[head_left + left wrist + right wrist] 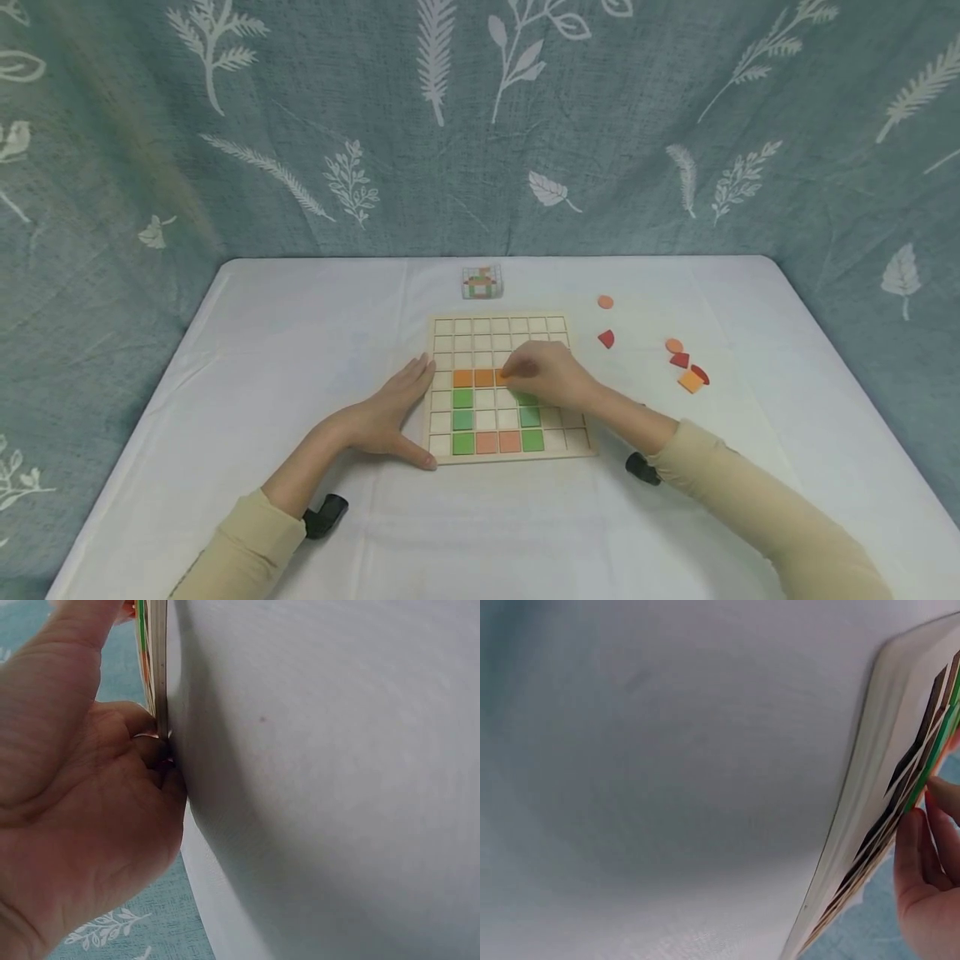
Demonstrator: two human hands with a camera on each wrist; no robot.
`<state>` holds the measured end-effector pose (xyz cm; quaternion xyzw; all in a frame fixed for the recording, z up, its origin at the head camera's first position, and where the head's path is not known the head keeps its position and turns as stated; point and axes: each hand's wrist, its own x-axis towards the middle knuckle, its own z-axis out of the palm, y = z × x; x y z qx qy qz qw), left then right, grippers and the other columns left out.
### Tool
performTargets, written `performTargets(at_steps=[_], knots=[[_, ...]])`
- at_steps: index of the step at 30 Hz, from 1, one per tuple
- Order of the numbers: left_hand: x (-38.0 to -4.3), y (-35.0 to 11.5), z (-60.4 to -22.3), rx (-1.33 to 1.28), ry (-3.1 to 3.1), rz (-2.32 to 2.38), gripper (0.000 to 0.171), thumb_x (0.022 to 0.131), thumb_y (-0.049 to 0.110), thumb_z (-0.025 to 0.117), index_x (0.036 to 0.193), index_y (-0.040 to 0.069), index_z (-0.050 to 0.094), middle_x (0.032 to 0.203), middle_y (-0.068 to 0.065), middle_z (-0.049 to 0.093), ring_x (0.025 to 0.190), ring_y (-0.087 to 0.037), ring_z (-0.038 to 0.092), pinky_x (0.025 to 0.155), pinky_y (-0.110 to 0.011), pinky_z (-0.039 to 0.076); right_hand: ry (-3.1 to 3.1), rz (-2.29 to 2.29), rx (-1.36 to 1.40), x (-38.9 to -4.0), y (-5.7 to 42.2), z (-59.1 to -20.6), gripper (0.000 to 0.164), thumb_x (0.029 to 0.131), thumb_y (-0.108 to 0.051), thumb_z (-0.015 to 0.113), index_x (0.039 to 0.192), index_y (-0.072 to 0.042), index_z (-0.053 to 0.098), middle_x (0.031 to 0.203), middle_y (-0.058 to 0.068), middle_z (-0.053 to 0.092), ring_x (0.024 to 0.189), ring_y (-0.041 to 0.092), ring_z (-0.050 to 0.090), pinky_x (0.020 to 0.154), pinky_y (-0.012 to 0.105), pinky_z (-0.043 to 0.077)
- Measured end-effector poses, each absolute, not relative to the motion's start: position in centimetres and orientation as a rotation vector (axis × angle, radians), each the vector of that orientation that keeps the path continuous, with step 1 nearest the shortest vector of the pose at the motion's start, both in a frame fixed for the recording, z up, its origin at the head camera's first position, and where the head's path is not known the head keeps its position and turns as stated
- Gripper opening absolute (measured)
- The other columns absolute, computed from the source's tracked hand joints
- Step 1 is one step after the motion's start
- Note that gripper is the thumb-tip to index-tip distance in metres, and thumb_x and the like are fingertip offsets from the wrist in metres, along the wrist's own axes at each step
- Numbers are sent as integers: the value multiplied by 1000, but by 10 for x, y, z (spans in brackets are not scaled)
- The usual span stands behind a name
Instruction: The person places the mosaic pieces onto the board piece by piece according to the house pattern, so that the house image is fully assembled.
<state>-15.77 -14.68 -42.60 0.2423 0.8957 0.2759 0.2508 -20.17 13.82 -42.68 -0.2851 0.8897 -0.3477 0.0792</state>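
Observation:
A wooden grid board point(444, 342) lies on the white table. Along its left edge rests my left hand point(375, 417), thumb spread toward the near corner, fingers at the side. In the left wrist view that hand point(90, 802) touches the board's edge point(159, 667). My right hand point(551, 375) is over the board, its thumb and fingertips pinching an orange tile point(501, 377) beside two orange square tiles point(474, 378) in the same row; the hand partly hides it. Green tiles point(462, 420) form two columns below, with two pink tiles point(498, 442) between them at the bottom.
Behind the board lies a small pattern card point(482, 282). To the right are loose pieces: round orange ones point(605, 302), red wedges point(607, 339) and an orange square point(691, 382). A patterned blue-green curtain point(480, 167) hangs behind the table.

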Motion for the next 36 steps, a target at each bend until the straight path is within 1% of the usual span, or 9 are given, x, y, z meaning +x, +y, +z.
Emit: performTargets(at_steps=[7,13,16,19,23,29,31,34,36], knots=[[-160,-144,-426,681,2435,741,134,65,49,87,153,-5,2,161,-22,-6,148,-36,-7,118,-53,7,2628,-1078,-803,-198,143,-426,15,89,-12,71,104,-11,75,104,-4,72,104,16,66,92,33,52],[-160,-142,-427,685,2423,748,134,65,49,87,153,-5,2,161,-22,-7,147,-36,-8,118,-52,6,2604,-1108,-657,-196,153,-425,18,92,-18,69,109,-17,74,107,-9,71,107,13,64,94,32,51],[-159,-142,-428,677,2426,750,135,65,50,87,153,-5,2,161,-22,-6,147,-37,-7,118,-53,7,2587,-1164,-561,-192,163,-422,18,92,-19,68,110,-17,73,108,-7,70,107,14,64,94,34,52],[-159,-142,-429,672,2427,745,135,64,51,87,154,-5,2,161,-22,-6,148,-36,-7,118,-53,7,2578,-1220,-474,-188,180,-417,19,92,-19,69,111,-16,73,110,-4,70,106,17,63,94,38,52],[-160,-142,-430,667,2430,734,136,64,53,86,154,-4,1,161,-20,-7,148,-35,-7,118,-52,7,2607,-1199,-383,-185,209,-414,20,92,-23,69,110,-17,73,111,-1,69,105,20,63,93,41,52],[-161,-144,-430,656,2444,710,137,63,55,85,154,-3,1,161,-19,-8,148,-34,-8,118,-51,6,2634,-1103,-230,-176,255,-413,22,92,-30,68,111,-20,72,112,2,68,106,26,64,85,41,55],[-161,-145,-431,658,2446,721,137,63,55,86,154,-4,2,161,-21,-7,148,-36,-7,118,-52,6,2664,-1076,-212,-171,268,-412,23,92,-29,68,112,-18,72,112,3,68,105,26,64,86,43,55],[-161,-146,-431,659,2448,737,137,63,55,86,154,-5,2,161,-21,-7,147,-37,-7,117,-53,6,2743,-1024,-213,-165,286,-411,22,92,-23,68,112,-13,72,112,5,67,103,26,62,89,47,53],[-161,-146,-432,664,2448,741,137,63,55,86,154,-5,2,161,-22,-7,147,-37,-7,117,-53,6,2790,-1008,-201,-161,297,-409,23,92,-18,67,113,-10,71,113,8,67,102,28,61,90,50,52]])
